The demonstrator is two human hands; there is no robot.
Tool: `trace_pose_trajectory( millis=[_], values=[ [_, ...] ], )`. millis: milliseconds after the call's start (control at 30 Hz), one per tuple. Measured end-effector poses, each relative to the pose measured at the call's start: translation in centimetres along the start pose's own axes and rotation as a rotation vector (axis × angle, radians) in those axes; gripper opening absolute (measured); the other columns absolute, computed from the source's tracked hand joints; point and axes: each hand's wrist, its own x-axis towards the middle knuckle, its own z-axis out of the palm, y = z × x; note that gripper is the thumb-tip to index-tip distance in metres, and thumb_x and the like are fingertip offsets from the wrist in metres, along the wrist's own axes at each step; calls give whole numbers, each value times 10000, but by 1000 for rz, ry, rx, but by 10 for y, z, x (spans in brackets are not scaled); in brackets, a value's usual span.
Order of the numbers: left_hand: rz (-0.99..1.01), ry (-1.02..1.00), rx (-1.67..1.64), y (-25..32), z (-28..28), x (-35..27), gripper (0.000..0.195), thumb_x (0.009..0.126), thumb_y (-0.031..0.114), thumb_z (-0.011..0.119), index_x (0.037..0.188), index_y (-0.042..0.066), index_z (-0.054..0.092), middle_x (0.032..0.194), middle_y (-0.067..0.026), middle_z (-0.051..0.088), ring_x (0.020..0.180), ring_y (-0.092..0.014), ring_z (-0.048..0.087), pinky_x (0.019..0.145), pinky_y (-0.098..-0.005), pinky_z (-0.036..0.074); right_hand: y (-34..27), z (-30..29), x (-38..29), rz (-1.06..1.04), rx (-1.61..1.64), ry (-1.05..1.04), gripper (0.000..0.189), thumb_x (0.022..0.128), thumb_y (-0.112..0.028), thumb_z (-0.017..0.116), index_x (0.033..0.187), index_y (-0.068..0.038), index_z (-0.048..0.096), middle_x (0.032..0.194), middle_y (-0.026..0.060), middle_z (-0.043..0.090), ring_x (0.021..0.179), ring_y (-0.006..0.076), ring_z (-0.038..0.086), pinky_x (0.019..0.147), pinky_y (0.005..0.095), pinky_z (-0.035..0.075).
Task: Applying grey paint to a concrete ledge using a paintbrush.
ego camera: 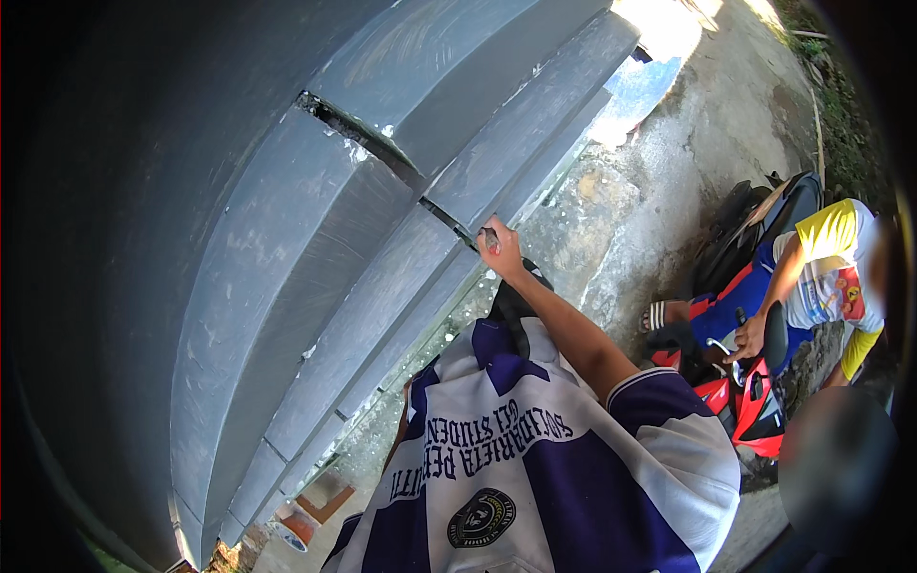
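Note:
My right hand (501, 249) is closed around a small handle (491, 242), clear-looking with some red at its end. The rest of that tool is hidden by the fist and cannot be made out. The hand is at the lower end of a narrow dark gap (450, 222) in the grey slabs (372, 272) of a stepped structure. A wider gap (362, 136) with rough, whitish edges runs higher up between two larger slabs (444, 64). My left hand is out of view. Below my right hand shows part of a black shoe or garment (526, 272).
At right, a person (824, 265) in a white and yellow shirt is at a red motorbike (759, 415). Weathered concrete ground (630, 193) borders the steps. An orange pot or bucket (294, 528) and a brown rectangular piece (326, 505) lie at lower left.

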Motion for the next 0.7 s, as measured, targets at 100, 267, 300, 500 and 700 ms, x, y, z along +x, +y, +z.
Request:
trace_pose_trajectory(
  millis=[100, 267, 300, 500, 700],
  values=[
    [-10, -20, 1, 2, 2, 4, 260, 913, 185, 535, 1114, 87, 668, 1066, -87, 684, 987, -201, 645, 880, -295, 488, 2, -8, 6, 63, 83, -98, 137, 798, -45, 657, 890, -23, 557, 605, 100, 517, 525, 111, 499, 519, 276, 418],
    [-23, -41, 5, 7, 6, 10, 258, 914, 189, 534, 1112, 92, 668, 1060, -85, 684, 985, -202, 646, 877, -295, 489, 3, 5, 8, 45, -62, 200, 167, 788, -47, 640, 919, -22, 541, 670, 147, 568, 552, 223, 567, 552, 324, 442],
    [-23, -43, 9, 8, 6, 11, 257, 914, 189, 534, 1111, 93, 669, 1059, -85, 685, 985, -203, 646, 876, -295, 489, 2, 9, 4, -75, -112, 125, 172, 786, -47, 641, 925, -25, 542, 672, 144, 567, 558, 225, 568, 558, 325, 444],
    [-38, -77, 31, 14, 7, 14, 255, 915, 193, 533, 1108, 98, 669, 1052, -83, 685, 982, -204, 646, 872, -295, 490, 10, -2, -4, 172, 90, -123, 157, 788, -26, 652, 928, -10, 585, 653, 100, 575, 576, 119, 550, 558, 278, 449],
    [-33, -97, 63, 15, 9, 13, 253, 915, 197, 531, 1105, 103, 669, 1045, -80, 686, 980, -206, 647, 869, -295, 491, -14, 23, -7, 90, 27, 61, 138, 780, -47, 661, 884, -23, 573, 607, 106, 565, 515, 169, 542, 525, 325, 446]
  ],
)
